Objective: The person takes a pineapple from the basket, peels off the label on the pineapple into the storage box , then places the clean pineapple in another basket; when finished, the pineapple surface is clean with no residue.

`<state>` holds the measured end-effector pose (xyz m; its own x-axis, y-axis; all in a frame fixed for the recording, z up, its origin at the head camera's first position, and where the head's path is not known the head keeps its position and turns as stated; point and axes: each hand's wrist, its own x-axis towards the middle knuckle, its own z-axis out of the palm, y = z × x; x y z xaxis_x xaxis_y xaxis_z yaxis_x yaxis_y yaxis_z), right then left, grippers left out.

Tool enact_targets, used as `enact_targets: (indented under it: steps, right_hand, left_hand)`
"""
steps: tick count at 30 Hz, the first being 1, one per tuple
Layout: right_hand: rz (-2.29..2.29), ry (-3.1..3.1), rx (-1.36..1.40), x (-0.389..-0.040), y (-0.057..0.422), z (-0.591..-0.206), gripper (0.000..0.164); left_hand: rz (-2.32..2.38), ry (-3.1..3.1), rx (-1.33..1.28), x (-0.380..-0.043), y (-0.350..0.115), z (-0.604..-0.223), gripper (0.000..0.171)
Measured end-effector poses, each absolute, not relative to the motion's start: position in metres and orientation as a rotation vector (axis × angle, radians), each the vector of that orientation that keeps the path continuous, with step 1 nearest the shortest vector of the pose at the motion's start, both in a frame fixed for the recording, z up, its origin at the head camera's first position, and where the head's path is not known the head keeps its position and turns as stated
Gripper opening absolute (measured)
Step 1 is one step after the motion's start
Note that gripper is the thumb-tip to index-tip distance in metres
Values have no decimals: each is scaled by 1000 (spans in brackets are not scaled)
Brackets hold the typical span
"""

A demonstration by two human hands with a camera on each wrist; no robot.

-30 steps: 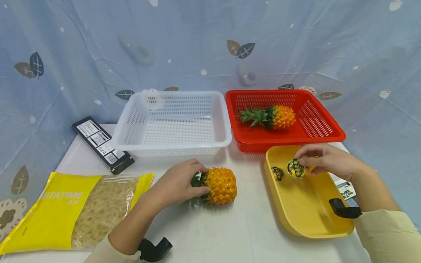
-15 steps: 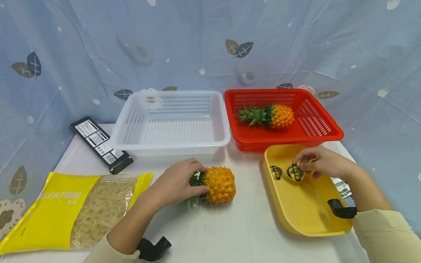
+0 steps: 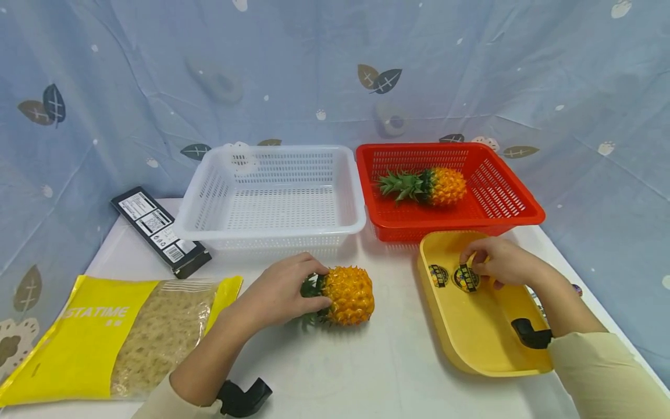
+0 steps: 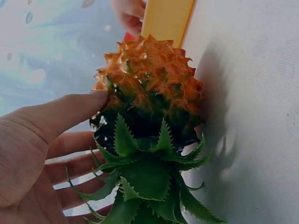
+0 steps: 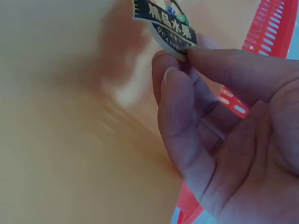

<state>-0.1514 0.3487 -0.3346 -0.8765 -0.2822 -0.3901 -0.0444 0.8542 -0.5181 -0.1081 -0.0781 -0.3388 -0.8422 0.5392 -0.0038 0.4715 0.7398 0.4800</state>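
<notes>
My left hand [image 3: 285, 289] holds a small orange pineapple [image 3: 349, 295] lying on the white table, its thumb and fingers on either side near the leafy crown. Up close in the left wrist view, the thumb presses the side of the pineapple [image 4: 149, 79], and the fingers stretch partly behind the green leaves. Over the yellow tray [image 3: 471, 337], my right hand [image 3: 499, 261] pinches a round fruit sticker [image 3: 466, 279] between thumb and fingertips. The right wrist view shows this sticker [image 5: 170, 25] by its edge. A similar sticker [image 3: 438, 276] lies at the tray's left side.
Behind the tray stands a red basket [image 3: 455, 223] with another pineapple [image 3: 447, 186] inside. To its left is a white basket [image 3: 272, 234]. A black box [image 3: 162, 230] and a yellow pasta bag [image 3: 94, 337] lie on the left.
My right hand has moved slightly left and lower into the yellow tray with the sticker. My left hand has kept its hold on the pineapple.
</notes>
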Motion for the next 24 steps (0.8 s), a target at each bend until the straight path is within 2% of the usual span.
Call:
enact_targets:
  steps: [6,11,24]
  right_hand:
    - [-716,2569,-229,-152,347,-335,36]
    - [-717,2564,-248,-151,348,-336,34]
    - [-638,2568,-242,-150,344,-333,43]
  left_hand:
    - [707,2794,811,-108,-78,-339,48]
    - [710,2788,802,-108,-78,-339,49]
    - [718,2800,813,-107,-78,-340,48]
